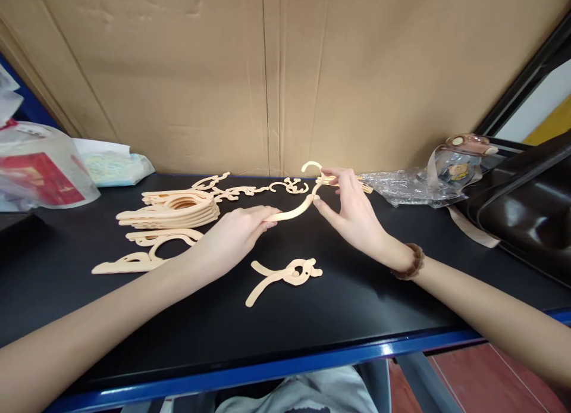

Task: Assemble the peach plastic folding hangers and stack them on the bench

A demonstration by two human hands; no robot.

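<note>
Between my two hands, above the black table, is a cream plastic folding hanger (292,213) with its hook pointing up. My left hand (243,230) pinches the end of its arm. The fingers of my right hand (352,213) close on it just below the hook. Nearer to me, a small cream animal-shaped clip piece (298,274) with two legs lies flat on the table. Left of my hands rests a stack of cream hanger parts (178,210), with more arm pieces (129,262) in front, partly hidden by my left forearm. Loose hooks (289,187) lie behind my hands.
A cardboard wall (214,85) rises behind the black table (357,306), which has a blue front edge. At left stand a plastic bag (44,166) and a tissue pack (113,168). On the right are clear wrapping (397,188), a bottle (459,163) and a dark brown bag (526,199).
</note>
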